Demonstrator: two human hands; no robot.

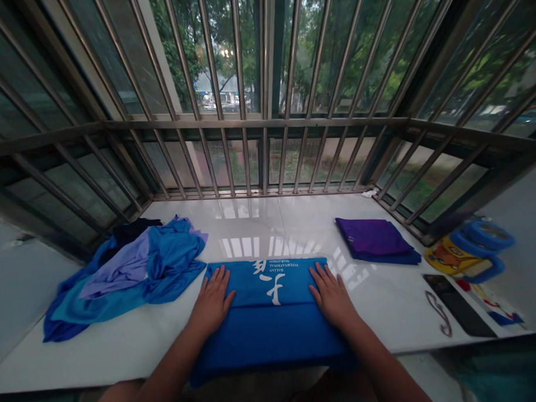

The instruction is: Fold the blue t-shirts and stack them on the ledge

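Note:
A blue T-shirt (272, 333) with white lettering lies in front of me on the white sill, its far part folded over and its near end hanging past the front edge. My left hand (213, 297) rests flat on the left side of the folded part, fingers stretched out. On the right side of the same fold lies my right hand (330, 291), also flat with fingers spread. Neither hand grips the cloth. Left of the shirt is a loose heap of blue, teal, lilac and black clothes (133, 264).
Folded purple and dark blue clothes (377, 239) lie at the back right. Near the right wall are a yellow and blue container (465, 250), a dark phone-like slab (458, 306) and a thin looped cord (438, 313). Metal window bars (256, 124) enclose the sill (269, 224).

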